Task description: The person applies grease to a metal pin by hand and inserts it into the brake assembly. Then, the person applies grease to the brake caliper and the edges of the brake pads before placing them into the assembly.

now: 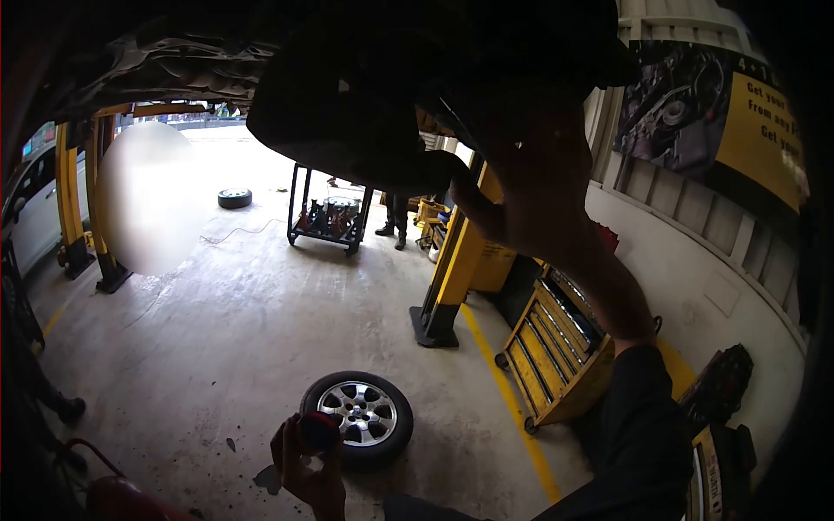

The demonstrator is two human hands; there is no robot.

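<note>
Left hand [306, 464] low at near bottom centre, fingers curled around a small round dark-red object [318, 431], gripping it; what the object is can't be told. Right hand [530, 187] raised high at upper centre-right, forearm in a black sleeve [638, 425] running up from the near right; it reaches to the dark underside of a lifted car [347, 87] overhead, but the fingers are lost in shadow, so can't tell whether they are spread or closed on anything. On the concrete floor [243, 347], just beyond the left hand, lies a loose wheel with a silver alloy rim [357, 415], flat on its side. Yellow lift post [452, 269] stands centre, with a yellow floor line running near-right from it. Yellow tool cabinet with drawers [556, 356] sits right of the post, against the wall. Far centre: black wheeled cart [328, 217], and a person's legs [395, 217] just right of it. Second tyre [234, 198] lies far left. White car [30, 217] at left edge beside another yellow post [74, 200]. Poster [712, 113] on right wall.
</note>
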